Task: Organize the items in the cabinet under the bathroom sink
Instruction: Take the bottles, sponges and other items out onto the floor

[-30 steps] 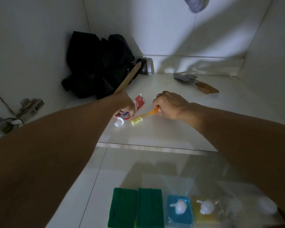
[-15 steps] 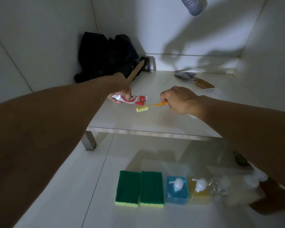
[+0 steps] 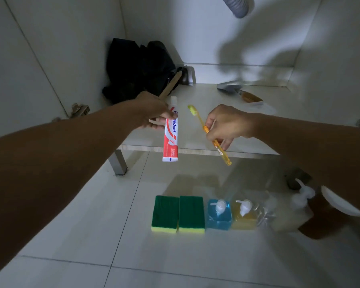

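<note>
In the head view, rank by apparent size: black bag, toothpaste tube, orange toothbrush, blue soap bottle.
1. black bag
2. toothpaste tube
3. blue soap bottle and orange toothbrush: too close to rank; the bottle is bulkier, the toothbrush longer, and they differ in camera distance.

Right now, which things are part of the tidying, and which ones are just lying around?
Part of the tidying:
- toothpaste tube, held in the left hand
- orange toothbrush, held in the right hand

Just lying around:
- two green sponges on the floor
- blue soap bottle and yellow soap bottle beside them
- black bag in the cabinet corner
- trowel on the cabinet floor
</note>
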Tool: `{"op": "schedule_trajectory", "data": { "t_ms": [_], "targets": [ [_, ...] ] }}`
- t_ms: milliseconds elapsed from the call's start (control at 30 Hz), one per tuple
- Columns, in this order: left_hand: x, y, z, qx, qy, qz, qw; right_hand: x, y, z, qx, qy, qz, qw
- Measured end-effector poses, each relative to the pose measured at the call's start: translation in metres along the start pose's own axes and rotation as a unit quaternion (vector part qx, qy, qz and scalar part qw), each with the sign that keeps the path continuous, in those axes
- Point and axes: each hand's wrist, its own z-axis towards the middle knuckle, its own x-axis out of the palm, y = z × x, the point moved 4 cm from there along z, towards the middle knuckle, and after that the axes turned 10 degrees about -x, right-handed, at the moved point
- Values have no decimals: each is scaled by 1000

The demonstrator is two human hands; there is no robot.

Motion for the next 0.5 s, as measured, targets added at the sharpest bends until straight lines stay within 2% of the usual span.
{"op": "schedule_trajectory", "data": {
  "t_ms": [100, 167, 400, 467, 500],
  "targets": [
    [20, 22, -14, -39, 70, 0, 997, 14, -4, -24, 36, 28, 95, 994],
    [33, 42, -24, -65, 109, 15, 992, 28, -7, -38, 55, 44, 113, 991],
    [85, 107, -41, -123, 138, 73, 980, 113, -36, -77, 87, 112, 200, 969],
    [104, 123, -44, -140, 134, 76, 978, 131, -40, -87, 64, 134, 179, 973],
    [114, 131, -46, -147, 134, 77, 977, 141, -41, -96, 56, 160, 108, 980]
  ]
}}
